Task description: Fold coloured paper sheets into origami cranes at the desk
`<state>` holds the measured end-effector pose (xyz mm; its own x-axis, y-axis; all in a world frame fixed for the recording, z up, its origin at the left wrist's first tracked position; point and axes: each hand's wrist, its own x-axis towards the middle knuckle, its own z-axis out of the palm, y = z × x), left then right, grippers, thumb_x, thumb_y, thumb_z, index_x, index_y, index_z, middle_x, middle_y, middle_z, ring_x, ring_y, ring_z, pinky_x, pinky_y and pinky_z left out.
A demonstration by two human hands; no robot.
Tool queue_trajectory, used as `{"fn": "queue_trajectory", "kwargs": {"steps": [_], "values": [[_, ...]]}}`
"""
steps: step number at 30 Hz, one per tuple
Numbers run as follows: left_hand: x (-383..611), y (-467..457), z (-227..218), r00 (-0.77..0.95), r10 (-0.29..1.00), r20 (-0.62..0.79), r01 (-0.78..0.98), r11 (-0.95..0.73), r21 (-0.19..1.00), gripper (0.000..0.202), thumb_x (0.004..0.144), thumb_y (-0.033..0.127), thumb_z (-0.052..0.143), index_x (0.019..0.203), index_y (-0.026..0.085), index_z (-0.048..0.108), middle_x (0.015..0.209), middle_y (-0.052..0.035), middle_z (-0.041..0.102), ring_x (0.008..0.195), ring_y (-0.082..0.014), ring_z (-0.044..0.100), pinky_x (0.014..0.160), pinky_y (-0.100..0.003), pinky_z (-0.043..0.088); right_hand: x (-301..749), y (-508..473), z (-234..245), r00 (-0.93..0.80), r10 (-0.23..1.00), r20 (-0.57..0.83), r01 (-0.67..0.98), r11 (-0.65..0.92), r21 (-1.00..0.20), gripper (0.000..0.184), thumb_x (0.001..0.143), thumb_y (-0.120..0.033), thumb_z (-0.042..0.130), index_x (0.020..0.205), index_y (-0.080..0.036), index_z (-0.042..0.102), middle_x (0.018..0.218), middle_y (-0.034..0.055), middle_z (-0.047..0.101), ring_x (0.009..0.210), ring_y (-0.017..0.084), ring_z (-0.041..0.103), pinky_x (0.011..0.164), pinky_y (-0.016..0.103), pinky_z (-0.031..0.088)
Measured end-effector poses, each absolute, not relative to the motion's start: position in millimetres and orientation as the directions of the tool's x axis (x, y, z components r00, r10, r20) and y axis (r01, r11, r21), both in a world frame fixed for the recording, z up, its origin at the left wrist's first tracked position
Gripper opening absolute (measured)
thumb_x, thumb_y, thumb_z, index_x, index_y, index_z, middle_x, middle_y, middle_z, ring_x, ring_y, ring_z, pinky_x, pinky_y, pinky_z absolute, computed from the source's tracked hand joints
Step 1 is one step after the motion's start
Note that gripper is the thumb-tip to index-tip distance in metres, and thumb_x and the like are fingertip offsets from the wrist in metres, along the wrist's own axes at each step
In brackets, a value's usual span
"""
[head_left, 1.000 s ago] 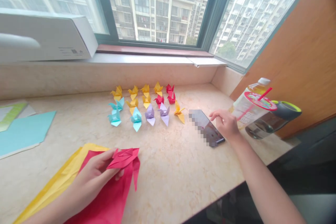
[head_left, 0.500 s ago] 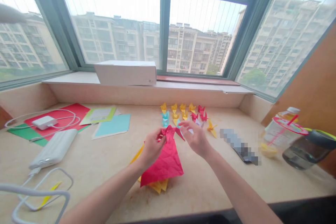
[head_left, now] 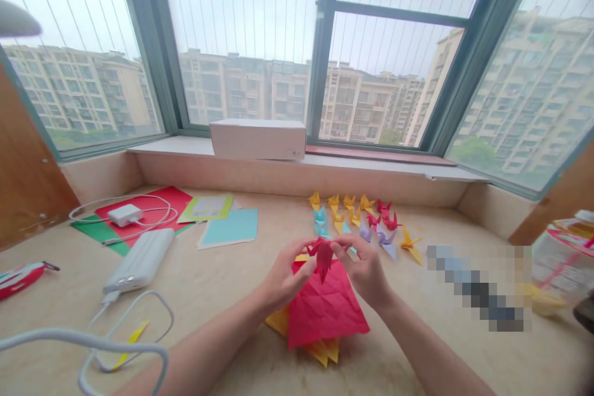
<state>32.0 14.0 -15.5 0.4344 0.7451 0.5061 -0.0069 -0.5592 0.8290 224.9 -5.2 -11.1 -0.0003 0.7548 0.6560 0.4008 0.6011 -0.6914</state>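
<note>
Between my two hands is a folded red paper crane [head_left: 323, 258], with a point hanging downward. My left hand [head_left: 288, 275] pinches its left side, and the fingers of my right hand [head_left: 364, 267] close on its right side. Under the hands lies a creased red paper sheet [head_left: 328, 314], on top of yellow folded paper [head_left: 320, 352] whose points stick out below. Just beyond the hands stand several finished cranes in rows: yellow cranes [head_left: 349, 202], red cranes [head_left: 391, 221], a light blue crane [head_left: 320, 223] and purple cranes [head_left: 386, 241]. A yellow crane [head_left: 409, 245] sits at their right end.
To the left lie a white power bank [head_left: 142, 257], a charger [head_left: 125, 215] with cables, coloured sheets [head_left: 234, 227] and a red-white object [head_left: 23, 278]. A blurred-out object [head_left: 477, 288] and a plastic cup [head_left: 561, 260] are right. A white box [head_left: 257, 140] rests on the sill.
My view has swung left, so everything appears further right. My right hand, its fingers spread before, has closed on the red crane, which now hangs with a point down between both hands.
</note>
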Motion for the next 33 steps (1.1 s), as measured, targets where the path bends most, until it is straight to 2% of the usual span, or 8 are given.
{"fn": "queue_trajectory", "kwargs": {"steps": [5, 10, 13, 16, 20, 24, 28, 33], "values": [[38, 5, -18, 0.370, 0.840, 0.396, -0.002, -0.426, 0.905, 0.026, 0.090, 0.040, 0.063, 0.097, 0.015, 0.068, 0.086, -0.0069, 0.073, 0.076, -0.0178, 0.066, 0.072, -0.029, 0.050, 218, -14, -16, -0.002, 0.732, 0.682, 0.408, 0.623, -0.668, 0.009, 0.091, -0.028, 0.064, 0.092, -0.022, 0.070, 0.088, 0.0037, 0.073, 0.081, 0.019, 0.066, 0.076, 0.031, 0.052], [39, 0, -19, 0.380, 0.890, 0.251, -0.246, -0.164, 0.955, 0.035, 0.085, 0.043, 0.070, 0.104, 0.015, 0.061, 0.080, -0.0065, 0.073, 0.064, -0.0162, 0.066, 0.057, -0.025, 0.051, 212, -16, -22, 0.088, 0.820, 0.566, 0.242, 0.534, -0.810, 0.013, 0.088, -0.031, 0.068, 0.097, -0.023, 0.072, 0.090, 0.0031, 0.074, 0.081, 0.018, 0.068, 0.075, 0.029, 0.055], [40, 0, -19, 0.417, 0.877, 0.237, -0.293, -0.117, 0.949, 0.034, 0.086, 0.046, 0.068, 0.099, 0.015, 0.059, 0.072, -0.0049, 0.072, 0.056, -0.0148, 0.064, 0.053, -0.024, 0.050, 210, -16, -21, 0.098, 0.855, 0.509, 0.157, 0.492, -0.856, 0.013, 0.086, -0.033, 0.070, 0.093, -0.022, 0.072, 0.087, 0.0028, 0.074, 0.079, 0.017, 0.069, 0.073, 0.028, 0.056], [39, 1, -19, 0.391, 0.872, 0.296, -0.250, -0.209, 0.945, 0.030, 0.090, 0.042, 0.062, 0.107, 0.017, 0.059, 0.083, -0.0068, 0.074, 0.068, -0.0172, 0.068, 0.062, -0.028, 0.054, 209, -17, -19, 0.099, 0.860, 0.501, 0.162, 0.483, -0.861, 0.012, 0.086, -0.033, 0.070, 0.090, -0.021, 0.072, 0.085, 0.0029, 0.073, 0.078, 0.017, 0.068, 0.074, 0.029, 0.055], [34, 5, -19, 0.309, 0.784, 0.539, 0.021, -0.572, 0.820, 0.027, 0.090, 0.028, 0.063, 0.117, 0.023, 0.062, 0.113, -0.0088, 0.068, 0.102, -0.0213, 0.066, 0.090, -0.037, 0.053, 209, -18, -16, 0.090, 0.846, 0.526, 0.207, 0.501, -0.840, 0.011, 0.087, -0.031, 0.068, 0.090, -0.021, 0.072, 0.086, 0.0036, 0.073, 0.079, 0.017, 0.067, 0.075, 0.029, 0.055], [30, 10, -19, 0.290, 0.686, 0.668, 0.195, -0.725, 0.661, 0.018, 0.088, 0.022, 0.063, 0.106, 0.023, 0.068, 0.103, -0.0057, 0.063, 0.095, -0.0192, 0.064, 0.089, -0.037, 0.053, 209, -21, -13, 0.060, 0.808, 0.586, 0.233, 0.560, -0.795, 0.010, 0.089, -0.029, 0.067, 0.091, -0.022, 0.073, 0.086, 0.0034, 0.070, 0.082, 0.017, 0.066, 0.076, 0.029, 0.054], [31, 12, -21, 0.248, 0.719, 0.649, 0.105, -0.686, 0.720, 0.012, 0.090, 0.026, 0.064, 0.101, 0.021, 0.066, 0.099, -0.0044, 0.060, 0.083, -0.0151, 0.064, 0.078, -0.031, 0.057, 208, -22, -15, -0.010, 0.795, 0.606, 0.210, 0.594, -0.776, 0.013, 0.092, -0.031, 0.063, 0.095, -0.022, 0.072, 0.087, 0.0033, 0.069, 0.082, 0.017, 0.066, 0.076, 0.030, 0.054], [34, 11, -24, 0.233, 0.771, 0.593, -0.118, -0.583, 0.804, 0.015, 0.090, 0.027, 0.064, 0.104, 0.021, 0.064, 0.116, -0.0079, 0.055, 0.111, -0.0210, 0.060, 0.094, -0.036, 0.056, 208, -19, -19, -0.058, 0.830, 0.555, 0.178, 0.556, -0.812, 0.018, 0.092, -0.034, 0.064, 0.103, -0.022, 0.071, 0.094, 0.0053, 0.068, 0.080, 0.017, 0.065, 0.074, 0.031, 0.056]]}}
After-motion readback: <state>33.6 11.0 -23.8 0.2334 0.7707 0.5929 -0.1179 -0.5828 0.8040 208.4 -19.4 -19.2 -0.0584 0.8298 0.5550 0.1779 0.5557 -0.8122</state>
